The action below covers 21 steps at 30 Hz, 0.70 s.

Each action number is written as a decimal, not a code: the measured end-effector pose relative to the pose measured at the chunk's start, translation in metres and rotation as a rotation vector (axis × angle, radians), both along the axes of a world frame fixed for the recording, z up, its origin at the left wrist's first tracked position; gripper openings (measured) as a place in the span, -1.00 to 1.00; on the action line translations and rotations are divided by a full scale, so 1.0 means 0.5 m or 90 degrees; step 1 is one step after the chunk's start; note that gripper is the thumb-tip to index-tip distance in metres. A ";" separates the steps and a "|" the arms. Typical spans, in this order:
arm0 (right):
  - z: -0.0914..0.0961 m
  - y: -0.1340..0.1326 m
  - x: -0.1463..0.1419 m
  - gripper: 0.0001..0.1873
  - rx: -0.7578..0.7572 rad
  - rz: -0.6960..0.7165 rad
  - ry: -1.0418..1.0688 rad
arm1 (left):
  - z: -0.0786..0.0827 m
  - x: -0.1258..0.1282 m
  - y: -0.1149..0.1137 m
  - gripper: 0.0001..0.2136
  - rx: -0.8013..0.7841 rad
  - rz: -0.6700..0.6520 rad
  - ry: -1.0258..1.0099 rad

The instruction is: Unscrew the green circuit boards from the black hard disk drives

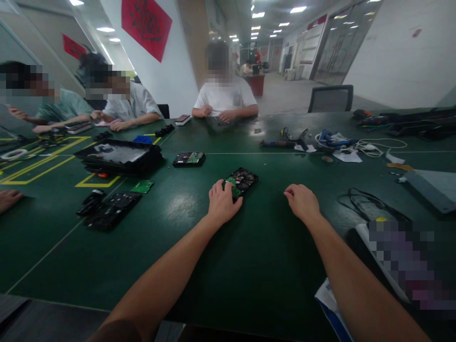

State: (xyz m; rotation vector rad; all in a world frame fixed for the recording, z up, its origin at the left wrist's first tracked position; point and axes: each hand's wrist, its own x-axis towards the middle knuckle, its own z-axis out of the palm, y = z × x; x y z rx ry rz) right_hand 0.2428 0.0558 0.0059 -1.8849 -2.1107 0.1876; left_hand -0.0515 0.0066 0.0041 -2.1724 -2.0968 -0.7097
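On the green table, straight ahead of me, lies a black electronic device (247,178) with its inside exposed and a green circuit board (235,189) on its left side. My left hand (223,204) grips this device, with the fingers over its left part and the thumb along the near edge. To the right, just above the tabletop, my right hand (302,202) is closed in a pinch. Whatever sits between its fingertips is too small to make out.
Left stand a black tray (121,154), a loose green board (142,186) and a black casing (114,211). A similar device (188,159) lies beyond my left hand. Cables (370,147), a grey box (432,190) and a blue-white packet (331,304) are right. Several people sit around the table.
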 end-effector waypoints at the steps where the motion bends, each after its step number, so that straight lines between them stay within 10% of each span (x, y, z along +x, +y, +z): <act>1: -0.001 0.001 0.002 -0.77 0.005 -0.002 -0.005 | -0.002 -0.010 0.001 -0.52 -0.004 -0.015 -0.005; 21: 0.002 0.001 0.016 -0.75 0.011 0.023 -0.003 | 0.036 -0.095 -0.024 -0.58 -0.067 -0.306 -0.135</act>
